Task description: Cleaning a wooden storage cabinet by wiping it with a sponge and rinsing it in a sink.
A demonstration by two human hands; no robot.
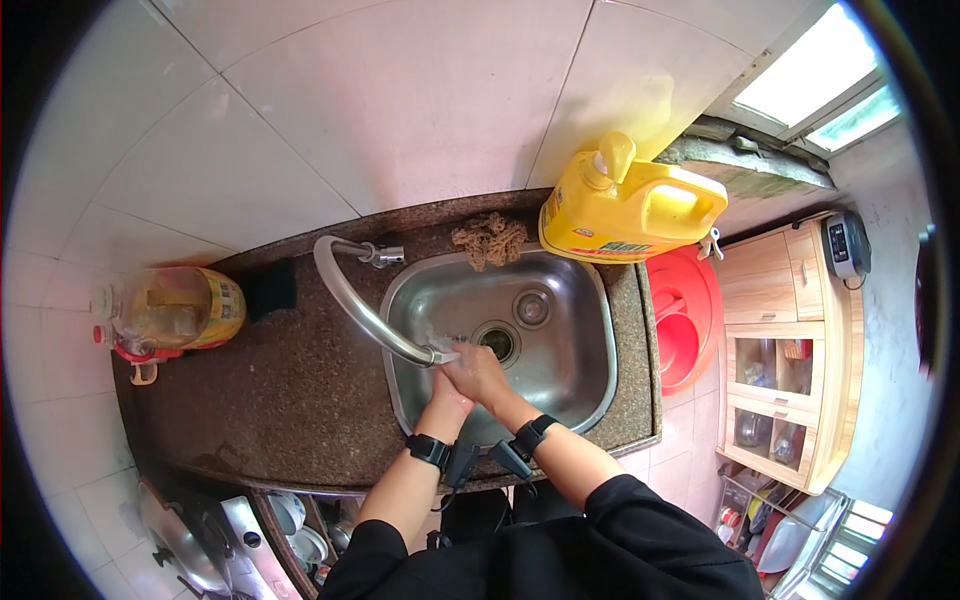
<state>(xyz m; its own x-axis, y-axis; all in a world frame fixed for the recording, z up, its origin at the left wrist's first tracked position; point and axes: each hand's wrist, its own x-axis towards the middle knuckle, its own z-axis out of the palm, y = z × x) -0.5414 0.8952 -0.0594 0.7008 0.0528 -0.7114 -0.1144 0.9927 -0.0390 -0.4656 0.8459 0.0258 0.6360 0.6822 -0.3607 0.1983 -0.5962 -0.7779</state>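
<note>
Water runs from the curved metal faucet (367, 319) onto my two hands, which touch each other over the stainless steel sink (574, 375). My right hand (478, 373) lies across my left hand (448, 397) and covers part of it. No object shows in either hand, though the fingers are partly hidden by the spout and the water. Below my fingers is the sink's drain (496, 341). A brown scrubbing pad (490, 240) rests on the sink's back rim. Behind the sink's right corner stands a yellow detergent jug (630, 210).
Clear plastic bottles (180, 307) lean at the left of the speckled stone countertop (300, 397), near a dark green cloth or pad (271, 291). A red plastic basin (686, 322) is beyond the counter's right edge, beside a wooden cabinet (776, 330). Dishes (306, 544) sit below the counter.
</note>
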